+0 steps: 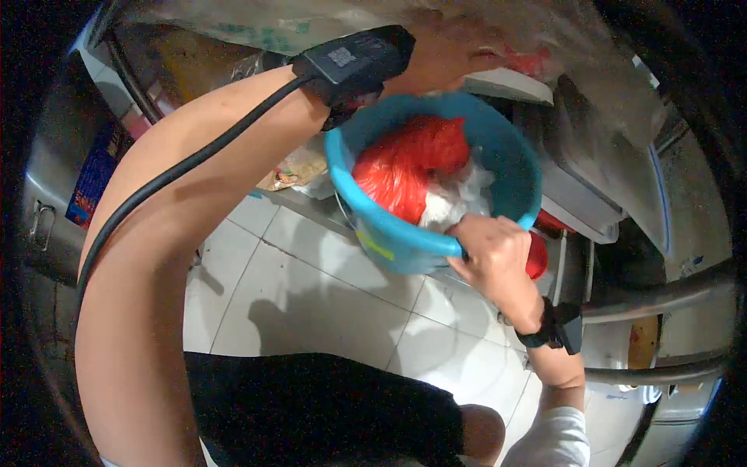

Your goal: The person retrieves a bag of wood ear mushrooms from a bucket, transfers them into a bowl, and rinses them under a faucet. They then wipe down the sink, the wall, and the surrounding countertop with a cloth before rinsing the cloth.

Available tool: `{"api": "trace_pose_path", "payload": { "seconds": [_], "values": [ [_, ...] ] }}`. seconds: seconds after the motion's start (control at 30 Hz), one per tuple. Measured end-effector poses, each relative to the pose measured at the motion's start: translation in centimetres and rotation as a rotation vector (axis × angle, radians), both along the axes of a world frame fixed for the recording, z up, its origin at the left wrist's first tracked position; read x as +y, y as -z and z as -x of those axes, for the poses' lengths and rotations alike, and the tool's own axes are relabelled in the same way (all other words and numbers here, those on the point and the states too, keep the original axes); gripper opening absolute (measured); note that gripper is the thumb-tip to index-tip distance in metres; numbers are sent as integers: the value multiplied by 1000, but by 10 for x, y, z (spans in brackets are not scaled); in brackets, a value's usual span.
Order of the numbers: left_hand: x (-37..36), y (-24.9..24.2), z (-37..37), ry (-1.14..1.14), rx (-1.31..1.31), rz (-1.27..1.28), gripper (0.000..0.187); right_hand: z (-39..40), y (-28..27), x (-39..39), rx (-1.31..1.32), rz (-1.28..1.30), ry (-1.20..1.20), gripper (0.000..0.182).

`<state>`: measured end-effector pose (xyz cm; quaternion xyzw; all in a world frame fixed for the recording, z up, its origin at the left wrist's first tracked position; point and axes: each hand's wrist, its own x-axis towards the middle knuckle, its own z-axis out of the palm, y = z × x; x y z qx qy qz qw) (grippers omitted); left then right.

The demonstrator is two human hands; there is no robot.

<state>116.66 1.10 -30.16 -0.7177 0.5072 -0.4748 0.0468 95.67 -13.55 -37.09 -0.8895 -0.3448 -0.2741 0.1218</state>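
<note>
A blue plastic bucket hangs tilted over the floor at the shelf's edge. Closed over its near rim is my right hand, fingers wrapped around it. Inside the bucket lie a bulging red plastic bag and a crumpled white plastic bag. My left hand reaches past the bucket's far side; it is blurred and partly behind the black wrist device, so its fingers cannot be made out.
Clear plastic sheeting drapes over the top and right. White flat panels lean right of the bucket, near a metal rail. A red round object sits behind my right hand. Below is white tiled floor.
</note>
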Motion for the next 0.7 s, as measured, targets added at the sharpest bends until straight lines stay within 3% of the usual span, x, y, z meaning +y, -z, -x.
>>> {"api": "trace_pose_path", "payload": {
  "seconds": [0.1,0.2,0.47,0.6,0.7],
  "values": [
    [4,-14,14,38,3,-22,63,13,-1,-1,-2,-46,-2,17],
    [2,-8,20,-80,128,20,60,12,2,0,-16,-71,10,16],
    [8,8,51,-47,242,-19,69,8,2,3,-77,-55,3,17],
    [21,21,47,-27,219,-29,64,14,1,2,11,-26,50,20],
    [22,35,36,-26,117,-3,59,17,-11,-13,-93,-88,-31,26]
  ]
}}
